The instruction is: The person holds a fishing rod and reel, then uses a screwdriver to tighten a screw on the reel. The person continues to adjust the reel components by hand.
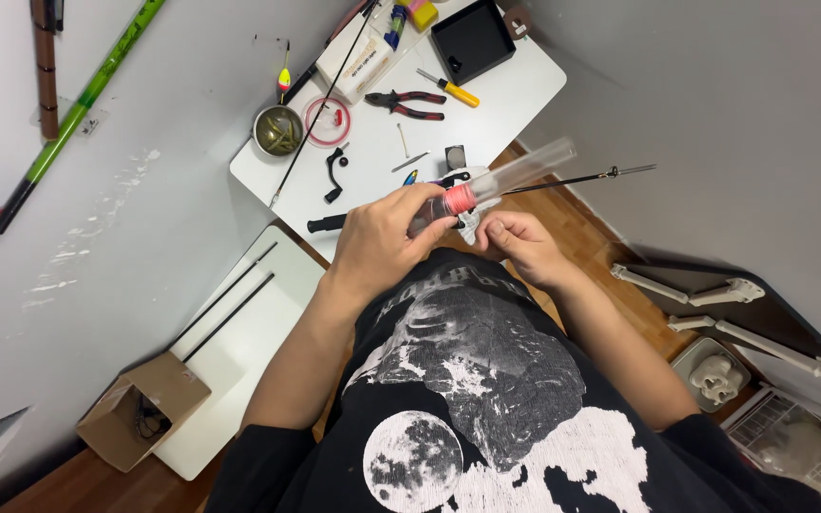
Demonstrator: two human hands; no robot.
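My left hand (384, 237) grips a clear plastic tube (515, 173) with a red cap (459, 199) at its near end, held tilted above the white table's (515, 90) near edge. My right hand (515, 242) is closed just beside the cap, pinching something small and white (470, 226) under the tube; what it is I cannot tell. A thin dark rod (582, 178) runs out to the right behind the tube. A black handle (325, 223) lies on the table just left of my left hand.
On the table lie red-handled pliers (408, 103), a yellow screwdriver (448, 89), a black tray (472, 40), a round tin (278, 130), a red ring spool (327, 120) and a long thin rod (320, 104). A cardboard box (140, 410) and a white board (239, 342) sit at left.
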